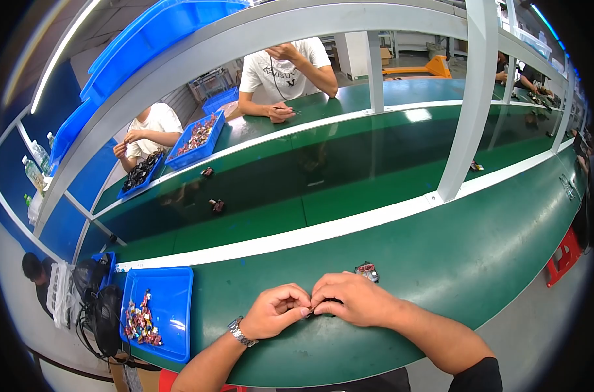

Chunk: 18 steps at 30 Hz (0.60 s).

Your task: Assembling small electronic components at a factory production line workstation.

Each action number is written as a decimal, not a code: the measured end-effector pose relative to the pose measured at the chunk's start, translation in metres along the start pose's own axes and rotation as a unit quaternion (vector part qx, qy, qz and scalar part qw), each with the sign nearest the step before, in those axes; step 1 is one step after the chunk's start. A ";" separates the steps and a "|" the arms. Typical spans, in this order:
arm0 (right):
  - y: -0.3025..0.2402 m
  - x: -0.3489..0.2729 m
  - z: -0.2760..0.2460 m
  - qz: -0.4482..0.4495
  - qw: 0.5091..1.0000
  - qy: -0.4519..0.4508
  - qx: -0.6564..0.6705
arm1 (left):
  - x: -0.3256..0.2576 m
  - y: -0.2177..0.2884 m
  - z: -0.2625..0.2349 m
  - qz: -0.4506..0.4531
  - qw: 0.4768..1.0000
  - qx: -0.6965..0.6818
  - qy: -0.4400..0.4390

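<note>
Both hands rested on the green bench (441,261), near its front edge, with the fingertips of the two hands meeting. The left hand (277,312) was curled, its fingers (297,297) pressed together around a small dark part (310,312). The right hand (352,297) met it from the opposite side, its fingers (323,306) also closed on the same part. The part lay between the two sets of fingertips and was almost fully covered by them; its shape could not be determined. A metal wristwatch (239,332) sat on the left wrist.

A small red and grey component (367,270) lay on the bench just beyond the right hand, apart from the fingers. A blue tray (172,307) stood on the bench to the left of the left hand and held a pile of small multicoloured parts (140,321). Two small dark parts (216,206) lay on the darker conveyor belt (375,163) beyond the white rail. Across the belt, two other persons in white shirts (287,65) worked at the far bench beside further blue trays (199,140).
</note>
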State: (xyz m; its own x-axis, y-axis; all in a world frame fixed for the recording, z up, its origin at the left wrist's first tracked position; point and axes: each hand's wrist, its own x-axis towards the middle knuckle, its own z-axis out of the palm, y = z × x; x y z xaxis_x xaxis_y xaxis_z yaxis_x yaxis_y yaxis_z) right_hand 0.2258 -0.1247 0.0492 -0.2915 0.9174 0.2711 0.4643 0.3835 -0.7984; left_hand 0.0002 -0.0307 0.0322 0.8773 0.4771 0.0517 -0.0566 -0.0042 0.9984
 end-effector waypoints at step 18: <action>0.001 0.001 0.000 -0.005 0.998 0.054 0.025 | 0.001 0.004 -0.004 -0.024 0.999 -0.028 -0.011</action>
State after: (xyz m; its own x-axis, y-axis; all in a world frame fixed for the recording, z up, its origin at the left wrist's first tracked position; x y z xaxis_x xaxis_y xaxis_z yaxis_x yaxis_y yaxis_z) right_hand 0.2262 -0.1234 0.0489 -0.2026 0.9206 0.3338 0.4182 0.3895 -0.8206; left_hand -0.0012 -0.0270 0.0356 0.8898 0.4563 0.0055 -0.0410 0.0678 0.9969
